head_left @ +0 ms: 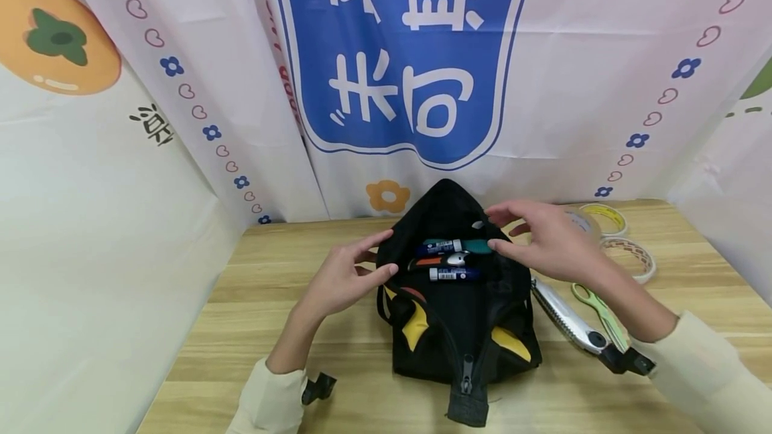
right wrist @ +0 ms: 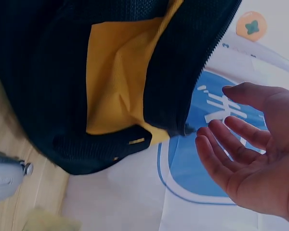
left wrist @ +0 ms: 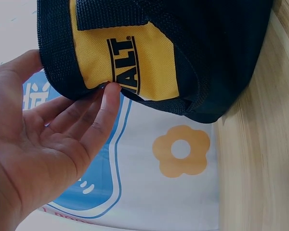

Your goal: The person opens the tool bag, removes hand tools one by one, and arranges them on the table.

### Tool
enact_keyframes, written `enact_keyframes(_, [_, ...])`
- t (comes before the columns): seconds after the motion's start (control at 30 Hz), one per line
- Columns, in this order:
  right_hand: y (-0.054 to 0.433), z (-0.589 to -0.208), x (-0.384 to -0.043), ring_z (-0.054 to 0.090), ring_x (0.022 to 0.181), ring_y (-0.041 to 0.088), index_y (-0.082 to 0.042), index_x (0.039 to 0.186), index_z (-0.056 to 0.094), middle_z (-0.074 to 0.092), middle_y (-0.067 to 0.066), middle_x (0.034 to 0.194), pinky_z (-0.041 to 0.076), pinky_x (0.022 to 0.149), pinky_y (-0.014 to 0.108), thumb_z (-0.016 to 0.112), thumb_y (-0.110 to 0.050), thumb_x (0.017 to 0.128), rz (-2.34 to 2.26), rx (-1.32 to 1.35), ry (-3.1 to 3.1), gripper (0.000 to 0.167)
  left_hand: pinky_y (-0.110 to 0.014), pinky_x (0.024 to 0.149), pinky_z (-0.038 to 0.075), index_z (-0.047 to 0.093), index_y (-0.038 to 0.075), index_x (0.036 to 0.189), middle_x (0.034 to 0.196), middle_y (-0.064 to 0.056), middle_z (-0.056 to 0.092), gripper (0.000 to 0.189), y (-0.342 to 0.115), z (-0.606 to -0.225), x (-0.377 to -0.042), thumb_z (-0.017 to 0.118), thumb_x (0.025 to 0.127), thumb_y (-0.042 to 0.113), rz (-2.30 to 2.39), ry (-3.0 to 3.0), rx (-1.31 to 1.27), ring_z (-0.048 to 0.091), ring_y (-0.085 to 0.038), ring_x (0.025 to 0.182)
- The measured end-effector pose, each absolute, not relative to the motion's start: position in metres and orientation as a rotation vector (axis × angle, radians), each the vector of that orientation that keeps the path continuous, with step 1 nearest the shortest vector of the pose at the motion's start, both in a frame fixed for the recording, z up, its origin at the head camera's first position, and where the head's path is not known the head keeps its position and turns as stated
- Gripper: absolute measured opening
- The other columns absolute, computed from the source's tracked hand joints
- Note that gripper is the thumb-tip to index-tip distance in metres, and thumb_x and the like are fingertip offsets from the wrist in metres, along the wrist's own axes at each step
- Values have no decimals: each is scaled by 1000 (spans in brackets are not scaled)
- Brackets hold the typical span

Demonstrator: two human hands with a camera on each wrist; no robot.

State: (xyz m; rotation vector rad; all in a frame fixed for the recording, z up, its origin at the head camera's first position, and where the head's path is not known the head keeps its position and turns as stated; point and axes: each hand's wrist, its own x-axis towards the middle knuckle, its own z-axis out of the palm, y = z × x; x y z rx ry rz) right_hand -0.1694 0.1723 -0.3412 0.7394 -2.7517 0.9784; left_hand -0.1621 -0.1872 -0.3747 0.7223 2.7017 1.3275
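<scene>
A black tool bag [head_left: 422, 364] with yellow patches stands on the table, its zip undone and its mouth spread wide. My left hand [head_left: 344, 280] pinches the left rim, thumb on the inner side and fingers against the outside, by the yellow label [left wrist: 144, 62]. Beside the right rim hovers my right hand [head_left: 557, 240], fingers loosely bent and holding nothing; the right wrist view shows a gap to the zip edge [right wrist: 209, 57]. Inside lie two dark blue tubes with white ends, one upper [head_left: 443, 246] and one lower [head_left: 455, 274], an orange-and-black tool [head_left: 431, 262] and something teal [head_left: 476, 246].
Right of the bag lie a silver utility knife [head_left: 567, 317] and green scissors [head_left: 606, 317], partly under my right forearm. Behind that arm are a yellow tape roll [head_left: 623, 223] and a white one [head_left: 650, 266]. A printed cloth [head_left: 573, 119] hangs at the table's back.
</scene>
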Motion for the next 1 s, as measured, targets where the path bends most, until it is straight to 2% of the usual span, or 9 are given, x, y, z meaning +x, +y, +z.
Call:
enact_keyframes(0.4, [138, -350, -180, 74, 116, 24, -11, 140, 66, 74, 8, 135, 63, 101, 47, 82, -18, 96, 977, 909, -2796, 48, -38, 93, 67, 56, 15, 158, 161, -15, 55, 60, -188, -375, -163, 75, 102, 27, 1344, 2695, 723, 74, -33, 121])
enact_keyframes(0.6, [123, -360, -190, 73, 118, 26, -8, 140, 67, 74, 8, 133, 63, 100, 47, 81, -20, 97, 960, 1009, -2825, 47, -36, 93, 66, 55, 15, 158, 159, -16, 57, 61, -189, -375, -163, 74, 102, 28, 1352, 2680, 728, 74, -33, 122])
enact_keyframes(1.0, [107, -382, -212, 71, 125, 29, -4, 140, 67, 72, 12, 137, 58, 108, 52, 78, -17, 99, 920, 1117, -2924, 44, -33, 91, 66, 55, 14, 158, 160, -16, 56, 60, -189, -375, -163, 74, 103, 28, 1372, 2665, 729, 75, -33, 121])
